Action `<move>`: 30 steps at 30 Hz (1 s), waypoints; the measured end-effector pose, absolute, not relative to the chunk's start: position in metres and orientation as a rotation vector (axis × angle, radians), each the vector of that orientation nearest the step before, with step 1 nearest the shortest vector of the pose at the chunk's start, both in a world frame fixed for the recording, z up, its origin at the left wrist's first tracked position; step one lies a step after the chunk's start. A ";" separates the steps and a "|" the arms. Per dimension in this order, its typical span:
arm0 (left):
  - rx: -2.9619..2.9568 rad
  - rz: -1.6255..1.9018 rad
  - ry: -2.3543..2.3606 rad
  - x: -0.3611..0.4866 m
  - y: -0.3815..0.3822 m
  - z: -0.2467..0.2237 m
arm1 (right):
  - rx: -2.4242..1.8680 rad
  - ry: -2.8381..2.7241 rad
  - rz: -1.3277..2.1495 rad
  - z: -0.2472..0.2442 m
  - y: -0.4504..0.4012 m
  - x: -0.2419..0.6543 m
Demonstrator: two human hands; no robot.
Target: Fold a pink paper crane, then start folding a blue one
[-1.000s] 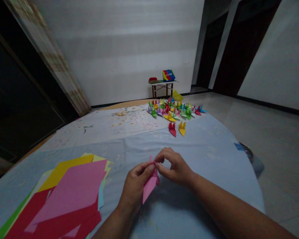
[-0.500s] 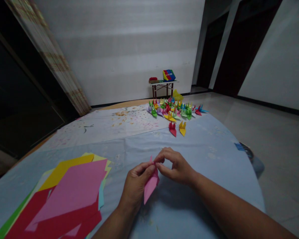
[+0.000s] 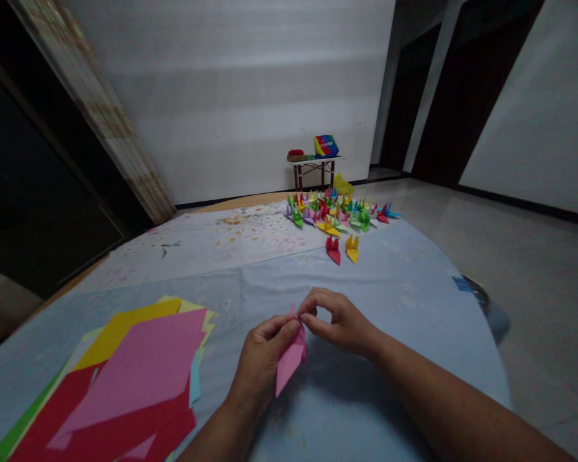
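Note:
A folded pink paper piece [image 3: 291, 360] is held above the blue tablecloth, its long pointed end hanging down toward me and a thin tip sticking up at the top. My left hand [image 3: 264, 350] is closed on it from the left, thumb on top. My right hand [image 3: 336, 321] pinches its upper end between thumb and forefinger, where a small bit of pink shows. Beyond my hands stand a red folded paper bird [image 3: 334, 251] and a yellow one [image 3: 352, 249], side by side and apart.
Loose coloured sheets [image 3: 147, 359] lie spread at the left. A cluster of folded birds [image 3: 334, 212] covers the far right of the round table [image 3: 414, 308]. A small side table [image 3: 315, 160] with a colourful box [image 3: 326, 146] stands by the wall.
The hanging point of the pink piece has shifted very slightly down and left. Both hands keep nearly the same hold and place.

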State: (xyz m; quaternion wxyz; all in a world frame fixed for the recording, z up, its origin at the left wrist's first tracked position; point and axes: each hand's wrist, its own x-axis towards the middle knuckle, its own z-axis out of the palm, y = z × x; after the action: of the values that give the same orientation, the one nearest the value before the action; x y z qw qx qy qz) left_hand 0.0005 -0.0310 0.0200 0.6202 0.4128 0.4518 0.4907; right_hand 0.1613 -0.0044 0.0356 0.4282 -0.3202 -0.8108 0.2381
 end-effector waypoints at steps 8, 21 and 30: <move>0.928 1.087 1.056 0.004 -0.036 0.024 | -0.743 -2.091 0.432 0.034 -0.006 0.161; 0.900 1.094 1.042 0.005 -0.036 0.023 | -0.766 -2.144 0.350 0.038 -0.006 0.162; 0.852 1.136 1.064 0.007 -0.037 0.024 | -0.834 -2.081 0.346 0.035 -0.008 0.158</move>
State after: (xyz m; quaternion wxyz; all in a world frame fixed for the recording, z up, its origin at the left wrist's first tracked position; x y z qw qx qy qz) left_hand 0.0067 -0.0370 0.0242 0.6314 0.3723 0.4650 0.4965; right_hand 0.1584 -0.0081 0.0354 0.4228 -0.3330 -0.8314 0.1381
